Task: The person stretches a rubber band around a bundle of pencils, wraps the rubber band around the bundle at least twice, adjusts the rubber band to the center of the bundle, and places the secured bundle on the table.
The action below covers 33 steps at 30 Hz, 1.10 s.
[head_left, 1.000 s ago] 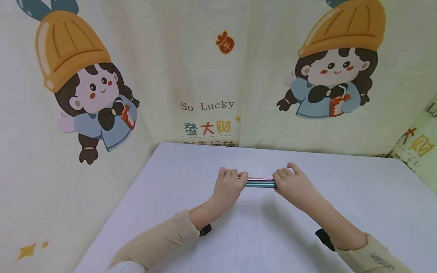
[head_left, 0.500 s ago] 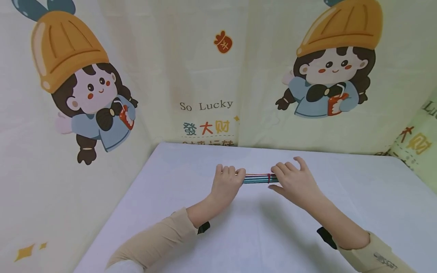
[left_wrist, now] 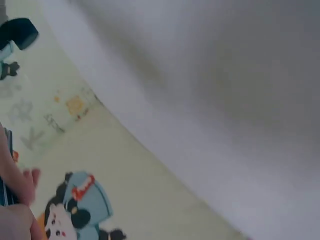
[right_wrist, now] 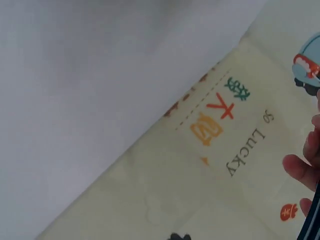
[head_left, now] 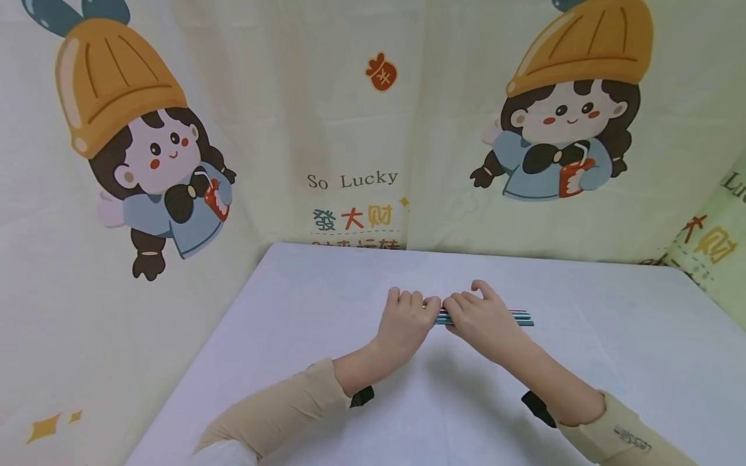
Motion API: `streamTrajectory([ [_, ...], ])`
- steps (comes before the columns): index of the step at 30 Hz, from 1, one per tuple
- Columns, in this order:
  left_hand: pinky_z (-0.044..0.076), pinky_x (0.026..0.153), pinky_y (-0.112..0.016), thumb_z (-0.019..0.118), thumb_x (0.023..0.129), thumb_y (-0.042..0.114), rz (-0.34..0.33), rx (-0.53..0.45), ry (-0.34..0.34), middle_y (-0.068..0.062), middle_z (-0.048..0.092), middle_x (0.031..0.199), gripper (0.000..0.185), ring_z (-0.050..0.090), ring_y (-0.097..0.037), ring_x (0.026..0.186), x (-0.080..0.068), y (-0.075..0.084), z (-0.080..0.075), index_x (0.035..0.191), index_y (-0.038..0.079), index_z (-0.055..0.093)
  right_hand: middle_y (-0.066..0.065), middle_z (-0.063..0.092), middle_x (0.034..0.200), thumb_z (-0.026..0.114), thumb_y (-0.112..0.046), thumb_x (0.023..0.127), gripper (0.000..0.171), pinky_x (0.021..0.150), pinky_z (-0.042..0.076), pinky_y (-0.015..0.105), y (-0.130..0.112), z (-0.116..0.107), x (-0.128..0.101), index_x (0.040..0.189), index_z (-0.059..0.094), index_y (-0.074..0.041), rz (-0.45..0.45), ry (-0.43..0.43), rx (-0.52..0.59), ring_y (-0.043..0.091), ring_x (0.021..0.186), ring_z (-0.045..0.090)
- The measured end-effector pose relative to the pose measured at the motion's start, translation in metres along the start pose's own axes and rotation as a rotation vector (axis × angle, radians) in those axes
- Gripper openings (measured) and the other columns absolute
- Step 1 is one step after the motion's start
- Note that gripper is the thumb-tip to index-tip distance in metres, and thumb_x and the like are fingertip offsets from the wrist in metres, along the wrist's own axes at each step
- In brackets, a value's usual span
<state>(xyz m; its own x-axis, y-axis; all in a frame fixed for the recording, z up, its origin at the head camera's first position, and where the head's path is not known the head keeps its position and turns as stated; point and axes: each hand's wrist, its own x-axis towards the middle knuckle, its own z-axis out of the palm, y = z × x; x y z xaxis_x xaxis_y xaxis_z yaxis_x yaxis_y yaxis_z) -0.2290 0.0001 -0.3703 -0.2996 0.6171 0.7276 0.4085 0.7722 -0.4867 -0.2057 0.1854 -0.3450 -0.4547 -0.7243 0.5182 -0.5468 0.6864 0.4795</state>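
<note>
Held level over the table is a bundle of slim, straight, pencil-like sticks (head_left: pixel 524 318), mostly teal with some dark red showing. My left hand (head_left: pixel 406 325) grips its left part with curled fingers. Close beside it, my right hand (head_left: pixel 480 327) grips the bundle too, its index finger raised. Only a short stretch of sticks shows between the hands, and their right ends stick out past my right hand. At the left edge of the left wrist view, fingers (left_wrist: pixel 15 175) lie around the dark sticks. Fingertips (right_wrist: pixel 300 170) and the sticks (right_wrist: pixel 311 212) appear at the right edge of the right wrist view.
A white-covered table (head_left: pixel 350 278) spreads beneath the hands, which cast soft shadows on it. Behind and to the left hangs a cream cloth (head_left: pixel 280 129) printed with cartoon figures and lettering. Beige sleeves (head_left: pixel 280 404) cover the forearms, with a black wrist device (head_left: pixel 362 395) under the left one.
My right hand has slid left along the bundle toward my left hand. A red band seen around the sticks half a second ago is now hidden, and the right ends have come into view.
</note>
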Motion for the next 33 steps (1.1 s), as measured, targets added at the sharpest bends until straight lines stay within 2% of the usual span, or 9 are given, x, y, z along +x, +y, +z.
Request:
streamTrajectory([
  [4,0.035,0.061,-0.030,0.068,0.080,0.018,-0.051,0.005,-0.049,-0.001,0.055,0.057,0.018,0.052,-0.015,0.052,-0.001,-0.009,-0.002,0.074,0.014,0.052,0.004,0.059,0.076,0.084,-0.025,0.059,0.044,0.079,0.040,0.045,0.007,-0.003,-0.005,0.087,0.058,-0.003,0.132,0.025,0.041,0.019,0.066,0.056],
  [6,0.036,0.062,-0.030,0.068,0.079,0.017,-0.067,0.015,-0.057,-0.001,0.055,0.057,0.018,0.052,-0.016,0.052,-0.003,-0.013,0.000,0.073,0.014,0.051,0.005,0.058,0.076,0.084,-0.023,0.059,0.042,0.079,0.039,0.046,0.012,-0.003,-0.007,0.085,0.057,-0.003,0.154,0.032,0.043,0.019,0.066,0.055],
  [9,0.034,0.061,-0.029,0.067,0.078,0.015,-0.054,0.020,-0.029,-0.001,0.052,0.054,0.019,0.049,-0.015,0.050,-0.004,-0.014,0.002,0.070,0.014,0.050,0.005,0.054,0.071,0.082,-0.017,0.059,0.038,0.076,0.041,0.041,0.014,-0.002,-0.008,0.079,0.054,-0.003,0.097,0.028,0.050,0.019,0.063,0.053],
  [14,0.031,0.058,-0.028,0.066,0.078,0.014,-0.051,0.026,-0.007,0.001,0.049,0.051,0.020,0.045,-0.013,0.047,-0.004,-0.006,0.002,0.069,0.015,0.049,0.003,0.047,0.065,0.084,-0.016,0.058,0.040,0.059,0.039,0.026,0.012,-0.001,-0.005,0.074,0.049,-0.003,0.024,0.014,0.059,0.014,0.056,0.044],
  [16,0.031,0.058,-0.027,0.065,0.079,0.014,-0.062,0.033,-0.027,0.000,0.050,0.051,0.019,0.045,-0.013,0.047,-0.004,-0.004,0.001,0.069,0.014,0.049,0.002,0.046,0.063,0.085,-0.016,0.057,0.041,0.056,0.035,0.024,0.011,-0.001,-0.005,0.073,0.049,-0.003,0.029,0.013,0.056,0.013,0.055,0.041],
  [21,0.030,0.057,-0.027,0.065,0.080,0.014,-0.060,0.032,-0.053,0.000,0.050,0.051,0.018,0.046,-0.013,0.047,-0.005,-0.003,0.000,0.070,0.014,0.050,0.001,0.047,0.060,0.085,-0.021,0.057,0.041,0.055,0.034,0.024,0.010,0.001,-0.004,0.070,0.049,-0.004,0.028,-0.001,0.052,0.013,0.053,0.044],
  [28,0.030,0.056,-0.027,0.065,0.080,0.015,-0.047,0.028,-0.010,0.001,0.049,0.050,0.019,0.044,-0.012,0.046,0.001,0.002,0.001,0.069,0.014,0.050,-0.002,0.048,0.060,0.083,-0.022,0.061,0.038,0.047,0.033,0.019,0.004,0.001,0.002,0.071,0.049,-0.007,0.066,-0.051,0.131,0.008,0.048,0.041],
  [30,0.030,0.056,-0.027,0.064,0.081,0.015,-0.034,0.036,0.006,0.002,0.048,0.050,0.019,0.043,-0.011,0.045,0.003,0.002,0.001,0.069,0.014,0.050,-0.003,0.051,0.061,0.082,-0.024,0.063,0.036,0.051,0.038,0.021,0.003,0.001,0.004,0.073,0.052,-0.007,0.072,-0.039,0.114,0.007,0.049,0.046],
  [33,0.030,0.057,-0.027,0.066,0.081,0.016,-0.041,0.033,-0.016,0.001,0.050,0.052,0.018,0.045,-0.012,0.046,0.003,-0.001,0.002,0.071,0.014,0.050,-0.003,0.054,0.065,0.082,-0.026,0.062,0.036,0.063,0.044,0.031,0.008,0.000,0.004,0.078,0.056,-0.008,0.113,-0.014,0.077,0.010,0.053,0.053],
])
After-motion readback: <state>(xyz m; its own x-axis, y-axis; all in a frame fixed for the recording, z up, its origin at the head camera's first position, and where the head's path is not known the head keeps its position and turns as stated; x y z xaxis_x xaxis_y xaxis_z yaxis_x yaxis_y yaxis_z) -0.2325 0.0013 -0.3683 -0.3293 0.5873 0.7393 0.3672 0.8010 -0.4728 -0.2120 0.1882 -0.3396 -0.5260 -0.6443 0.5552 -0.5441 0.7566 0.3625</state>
